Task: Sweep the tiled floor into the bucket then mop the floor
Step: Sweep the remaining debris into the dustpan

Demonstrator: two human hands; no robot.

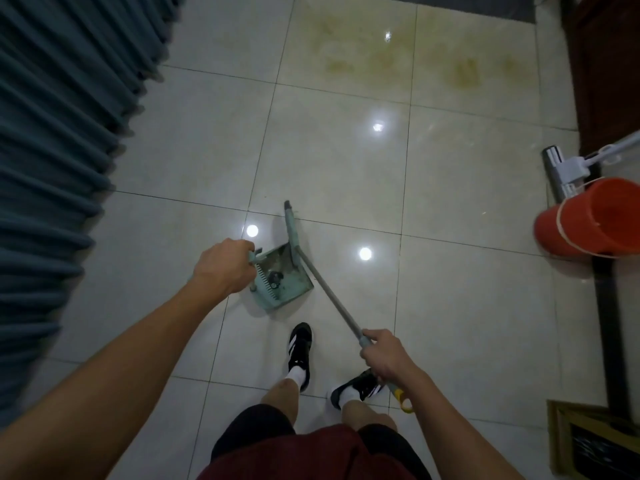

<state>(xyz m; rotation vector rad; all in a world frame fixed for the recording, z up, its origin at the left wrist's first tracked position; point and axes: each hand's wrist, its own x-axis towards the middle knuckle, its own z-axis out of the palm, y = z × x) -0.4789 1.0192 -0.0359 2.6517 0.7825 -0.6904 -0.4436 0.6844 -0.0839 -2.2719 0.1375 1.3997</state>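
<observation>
A green dustpan (287, 285) sits on the glossy tiled floor (346, 161) just ahead of my feet, with a dark clump of dirt inside near its comb teeth. My left hand (223, 266) grips the dustpan's handle at its left side. A broom with a green head (292, 230) stands at the pan's mouth. Its grey pole (329, 289) slants back to my right hand (384, 353), which holds the pole near its yellow-tipped end. An orange bucket (588, 220) stands at the right edge. A white flat mop (568, 168) leans just behind it.
Teal curtains (59, 133) hang along the left. Yellowish stains (460, 74) mark the far tiles. Dark wooden furniture (606, 64) and a dark floor strip (609, 327) run along the right. A framed box (595, 445) sits at the bottom right, and a dark mat (485, 5) lies at the top.
</observation>
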